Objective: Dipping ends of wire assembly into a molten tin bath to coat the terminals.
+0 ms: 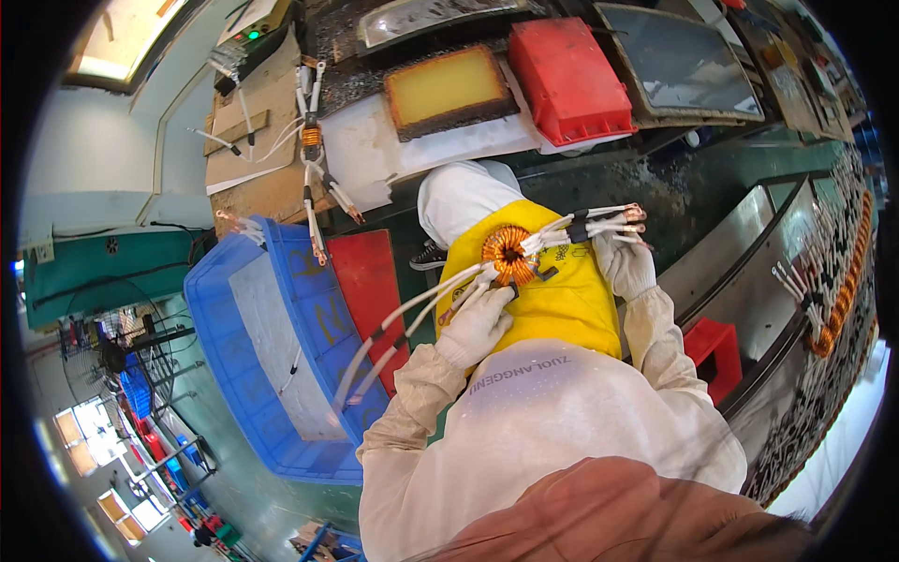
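A toroidal coil with orange copper winding rests over a yellow apron on my lap. White-sleeved leads run from it to both sides. My gloved left hand is closed on the leads at the coil's lower left; two long leads with black bands hang past it toward the blue bin. My gloved right hand is closed round the bundle of leads on the right, just below their copper lugs. Its fingertips are partly hidden by the leads.
A blue plastic bin stands left, beside a red board. On the bench lie another coil, a square tray of yellowish material and a red plastic bin. Many coils with leads line the right side, near a red stool.
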Available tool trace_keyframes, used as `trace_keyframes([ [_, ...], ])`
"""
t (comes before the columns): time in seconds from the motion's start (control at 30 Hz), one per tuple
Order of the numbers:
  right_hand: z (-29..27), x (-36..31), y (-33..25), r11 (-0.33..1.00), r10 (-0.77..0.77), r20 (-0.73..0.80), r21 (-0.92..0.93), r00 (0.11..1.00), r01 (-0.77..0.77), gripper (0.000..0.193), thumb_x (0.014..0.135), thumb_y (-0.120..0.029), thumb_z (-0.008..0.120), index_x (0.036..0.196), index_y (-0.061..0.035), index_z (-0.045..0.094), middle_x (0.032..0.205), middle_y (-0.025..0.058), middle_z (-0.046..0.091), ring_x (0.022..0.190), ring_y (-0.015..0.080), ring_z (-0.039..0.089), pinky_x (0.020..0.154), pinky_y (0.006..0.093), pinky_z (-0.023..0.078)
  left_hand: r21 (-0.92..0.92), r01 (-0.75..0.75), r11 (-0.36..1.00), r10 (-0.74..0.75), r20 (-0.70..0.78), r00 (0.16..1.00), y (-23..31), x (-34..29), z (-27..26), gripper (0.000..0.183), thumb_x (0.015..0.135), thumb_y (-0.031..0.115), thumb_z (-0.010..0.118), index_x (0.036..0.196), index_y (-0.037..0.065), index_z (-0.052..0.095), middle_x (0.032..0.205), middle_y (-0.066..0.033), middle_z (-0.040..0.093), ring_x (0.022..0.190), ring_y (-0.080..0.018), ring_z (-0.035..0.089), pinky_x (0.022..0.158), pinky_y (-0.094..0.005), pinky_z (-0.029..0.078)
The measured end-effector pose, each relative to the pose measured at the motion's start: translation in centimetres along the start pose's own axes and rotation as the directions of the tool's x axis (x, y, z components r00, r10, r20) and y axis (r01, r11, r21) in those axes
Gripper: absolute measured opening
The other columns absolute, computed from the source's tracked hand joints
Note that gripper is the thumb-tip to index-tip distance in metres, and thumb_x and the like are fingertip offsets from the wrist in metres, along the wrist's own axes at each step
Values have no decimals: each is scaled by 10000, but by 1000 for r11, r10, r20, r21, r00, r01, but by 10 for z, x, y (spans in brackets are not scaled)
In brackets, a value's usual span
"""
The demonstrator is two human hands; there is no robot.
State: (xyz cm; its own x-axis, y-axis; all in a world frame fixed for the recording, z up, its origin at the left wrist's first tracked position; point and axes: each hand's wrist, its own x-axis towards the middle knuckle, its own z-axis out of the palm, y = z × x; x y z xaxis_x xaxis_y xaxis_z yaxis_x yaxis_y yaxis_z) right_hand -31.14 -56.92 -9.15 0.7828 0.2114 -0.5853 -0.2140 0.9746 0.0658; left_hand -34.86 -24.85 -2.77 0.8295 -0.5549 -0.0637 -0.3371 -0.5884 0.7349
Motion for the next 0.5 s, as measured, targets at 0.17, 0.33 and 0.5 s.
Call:
trace_keyframes([
  [0.17,-14,-13,-12,963,-161,-5,-222,987,156,376,1034,-291,430,1243,14,499,1237,262,578,1070,378,638,904,451,575,85,107,991,-118,142,983,24,24,-32,234,899,149,618,1122,82,600,953,-180,623,858,-350,632,724,-411,510],
  [0.33,-42,-32,-45,819,-468,-211,-469,858,331,276,969,-251,578,1104,-10,575,956,111,632,693,181,592,678,303,558,-25,16,1000,-19,-129,991,33,77,-38,174,864,138,668,1028,80,668,954,-142,643,818,-301,638,681,-361,507],
  [0.5,1,-52,-17,742,-431,-103,-606,897,287,199,943,-252,586,1028,-74,613,784,15,584,593,92,488,526,255,422,198,-210,957,261,-285,922,23,127,-8,230,824,225,703,989,65,691,950,-124,663,820,-312,635,763,-402,497],
])
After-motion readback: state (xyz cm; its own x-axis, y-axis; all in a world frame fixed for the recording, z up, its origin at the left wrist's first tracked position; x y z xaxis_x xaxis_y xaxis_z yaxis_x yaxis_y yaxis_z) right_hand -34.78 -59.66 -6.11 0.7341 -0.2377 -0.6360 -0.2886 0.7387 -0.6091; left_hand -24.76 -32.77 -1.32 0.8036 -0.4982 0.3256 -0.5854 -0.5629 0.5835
